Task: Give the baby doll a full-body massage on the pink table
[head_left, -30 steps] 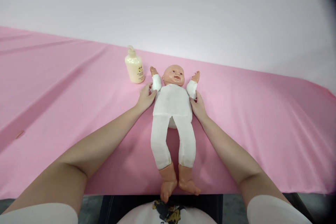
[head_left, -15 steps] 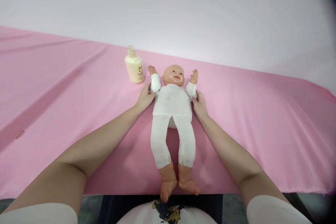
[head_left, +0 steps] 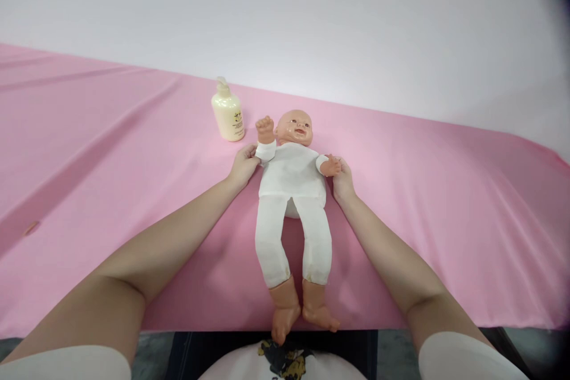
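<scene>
A bald baby doll (head_left: 291, 172) with a white cloth body lies on its back, head away from me, feet at the table's near edge. My left hand (head_left: 244, 165) is closed on the doll's arm at the left, by the elbow; that arm's fist points up beside the head. At the right, my right hand (head_left: 344, 181) is closed at the doll's other arm, whose hand lies in front of my fingers and partly hides them. Both doll arms are bent.
A cream pump bottle (head_left: 228, 114) stands left of the doll's head. Pink cloth (head_left: 423, 202) with folds covers the table, and a small brownish piece (head_left: 32, 228) lies at the far left. Behind is a white wall (head_left: 285, 24).
The doll's hand at the right has come down from beside the head to my right hand. Its other forearm has turned and shifted slightly right.
</scene>
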The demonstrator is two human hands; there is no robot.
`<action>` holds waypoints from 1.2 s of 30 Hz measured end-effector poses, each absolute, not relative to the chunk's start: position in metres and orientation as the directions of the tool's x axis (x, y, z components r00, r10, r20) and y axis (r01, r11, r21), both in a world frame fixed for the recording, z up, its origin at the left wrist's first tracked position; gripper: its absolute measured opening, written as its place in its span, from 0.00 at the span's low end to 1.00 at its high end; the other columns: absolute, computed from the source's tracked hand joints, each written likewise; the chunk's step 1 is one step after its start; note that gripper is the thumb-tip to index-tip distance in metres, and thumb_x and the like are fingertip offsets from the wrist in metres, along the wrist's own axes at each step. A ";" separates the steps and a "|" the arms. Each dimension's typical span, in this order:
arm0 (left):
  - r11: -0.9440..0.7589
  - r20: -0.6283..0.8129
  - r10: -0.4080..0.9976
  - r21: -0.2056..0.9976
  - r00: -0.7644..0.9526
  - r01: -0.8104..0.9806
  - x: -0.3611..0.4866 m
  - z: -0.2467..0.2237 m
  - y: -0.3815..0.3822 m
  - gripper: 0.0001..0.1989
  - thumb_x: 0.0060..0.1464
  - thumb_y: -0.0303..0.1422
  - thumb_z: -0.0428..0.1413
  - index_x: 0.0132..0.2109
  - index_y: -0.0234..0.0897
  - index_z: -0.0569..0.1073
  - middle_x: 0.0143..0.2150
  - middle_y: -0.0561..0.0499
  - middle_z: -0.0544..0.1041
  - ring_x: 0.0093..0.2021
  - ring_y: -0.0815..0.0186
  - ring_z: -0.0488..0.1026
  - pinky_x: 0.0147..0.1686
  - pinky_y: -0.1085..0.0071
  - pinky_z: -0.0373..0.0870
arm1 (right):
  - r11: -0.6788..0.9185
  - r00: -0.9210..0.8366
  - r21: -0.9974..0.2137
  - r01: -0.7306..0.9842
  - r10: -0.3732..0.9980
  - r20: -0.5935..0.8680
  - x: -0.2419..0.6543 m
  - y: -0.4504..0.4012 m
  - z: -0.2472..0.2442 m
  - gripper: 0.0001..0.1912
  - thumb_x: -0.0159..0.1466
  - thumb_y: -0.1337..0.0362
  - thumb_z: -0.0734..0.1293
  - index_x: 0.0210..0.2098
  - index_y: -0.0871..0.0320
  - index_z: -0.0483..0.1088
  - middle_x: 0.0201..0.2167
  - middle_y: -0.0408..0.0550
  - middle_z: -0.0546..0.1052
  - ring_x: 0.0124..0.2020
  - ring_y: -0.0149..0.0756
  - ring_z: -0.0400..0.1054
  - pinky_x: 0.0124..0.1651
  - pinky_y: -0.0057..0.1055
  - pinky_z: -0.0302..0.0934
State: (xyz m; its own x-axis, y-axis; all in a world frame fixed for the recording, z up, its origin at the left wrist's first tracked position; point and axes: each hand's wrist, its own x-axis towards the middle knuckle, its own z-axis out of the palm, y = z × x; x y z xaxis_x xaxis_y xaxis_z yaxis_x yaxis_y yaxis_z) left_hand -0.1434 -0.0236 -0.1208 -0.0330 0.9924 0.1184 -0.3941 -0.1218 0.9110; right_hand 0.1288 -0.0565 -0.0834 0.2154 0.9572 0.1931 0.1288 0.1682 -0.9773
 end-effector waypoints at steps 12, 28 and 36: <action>-0.024 -0.018 0.990 0.956 -0.138 -0.292 -0.143 -0.114 -0.026 0.18 0.53 0.27 0.56 0.51 0.38 0.65 0.30 0.53 0.77 0.28 0.66 0.73 0.38 0.65 0.71 | 0.183 0.283 -0.978 0.098 0.937 0.204 0.125 -0.067 -0.076 0.24 0.59 0.58 0.70 0.48 0.49 0.54 0.31 0.35 0.73 0.30 0.31 0.68 0.38 0.29 0.62; -0.162 0.151 0.985 0.974 -0.081 -0.157 -0.146 -0.130 -0.018 0.16 0.54 0.32 0.55 0.51 0.39 0.68 0.41 0.50 0.78 0.40 0.63 0.75 0.44 0.65 0.69 | 0.181 0.235 -0.909 0.376 0.930 0.282 0.134 -0.059 -0.084 0.15 0.63 0.58 0.65 0.47 0.55 0.64 0.44 0.48 0.74 0.44 0.35 0.70 0.53 0.36 0.65; -0.182 0.181 0.983 0.983 -0.037 -0.033 -0.147 -0.132 -0.016 0.23 0.53 0.36 0.58 0.55 0.33 0.70 0.50 0.42 0.78 0.49 0.55 0.75 0.54 0.55 0.68 | 0.108 0.223 -0.868 0.485 0.944 0.243 0.133 -0.060 -0.084 0.26 0.63 0.54 0.65 0.58 0.57 0.68 0.61 0.57 0.70 0.59 0.44 0.67 0.67 0.49 0.60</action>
